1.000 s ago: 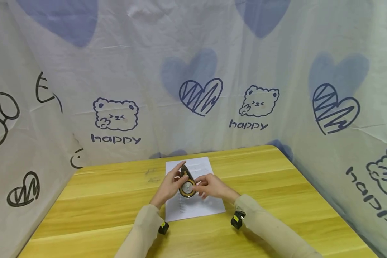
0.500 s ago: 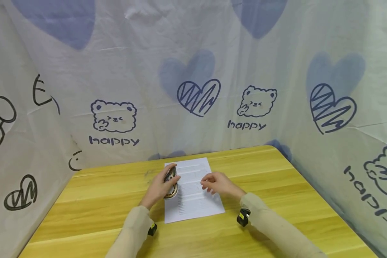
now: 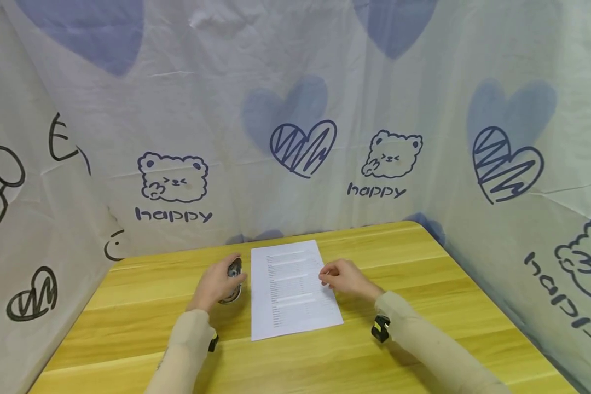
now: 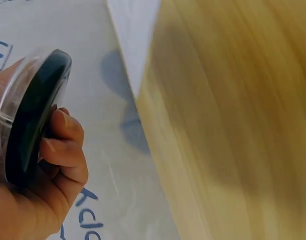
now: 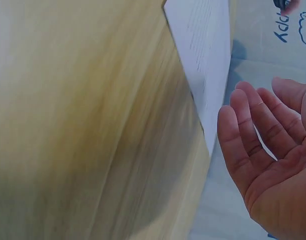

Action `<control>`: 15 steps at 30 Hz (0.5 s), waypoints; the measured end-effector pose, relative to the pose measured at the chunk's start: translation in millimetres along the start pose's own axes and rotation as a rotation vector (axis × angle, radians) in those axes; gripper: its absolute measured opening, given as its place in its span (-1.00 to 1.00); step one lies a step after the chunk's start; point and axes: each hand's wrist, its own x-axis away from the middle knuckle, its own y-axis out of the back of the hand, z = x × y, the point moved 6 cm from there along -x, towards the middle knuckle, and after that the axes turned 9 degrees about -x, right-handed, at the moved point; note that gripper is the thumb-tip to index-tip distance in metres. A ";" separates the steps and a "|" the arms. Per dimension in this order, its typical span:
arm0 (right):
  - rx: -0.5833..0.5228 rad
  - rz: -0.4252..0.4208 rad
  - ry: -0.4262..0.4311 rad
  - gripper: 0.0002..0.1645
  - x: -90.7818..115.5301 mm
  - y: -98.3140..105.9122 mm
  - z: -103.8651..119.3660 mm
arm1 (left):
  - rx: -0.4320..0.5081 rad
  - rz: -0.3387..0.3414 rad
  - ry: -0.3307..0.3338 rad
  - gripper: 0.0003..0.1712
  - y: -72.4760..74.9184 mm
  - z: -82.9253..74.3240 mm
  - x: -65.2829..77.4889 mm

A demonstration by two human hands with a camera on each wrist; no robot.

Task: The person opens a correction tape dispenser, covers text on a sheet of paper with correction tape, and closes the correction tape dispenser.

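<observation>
My left hand (image 3: 214, 285) grips a teardrop-shaped correction tape dispenser (image 3: 234, 268) off the left edge of a printed sheet of paper (image 3: 293, 306). Seen edge-on in the left wrist view, the dispenser (image 4: 40, 112) has a dark side and a clear plastic side, with the fingers curled round it. Part of it is hidden by the hand. Over the sheet's right edge is my right hand (image 3: 347, 278), holding nothing. Its fingers are loosely bent and the palm (image 5: 280, 185) shows bare in the right wrist view.
The paper lies on a yellow wood-grain table (image 3: 399, 306). A pale curtain (image 3: 256, 191) printed with hearts and bears hangs behind the table and on both sides. A black wrist camera (image 3: 380, 328) sits at the right cuff.
Both hands were together at the dispenser over the paper. The right hand has let go and moved right, while the left has carried the dispenser left, off the sheet, turning it edge-on.
</observation>
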 end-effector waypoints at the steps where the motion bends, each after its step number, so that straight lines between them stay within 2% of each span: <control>1: 0.000 -0.004 -0.002 -0.76 0.4 1.8 -1.0 | -0.024 0.009 0.004 -0.27 0.6 3.7 -0.3; 9: 0.081 -0.015 -0.008 -0.76 2.6 12.1 -3.5 | -0.217 0.123 0.085 -0.32 2.2 39.5 1.4; 15: 0.125 -0.034 -0.009 -0.78 3.1 15.5 -6.7 | -0.305 0.137 0.126 -0.33 1.9 61.4 5.3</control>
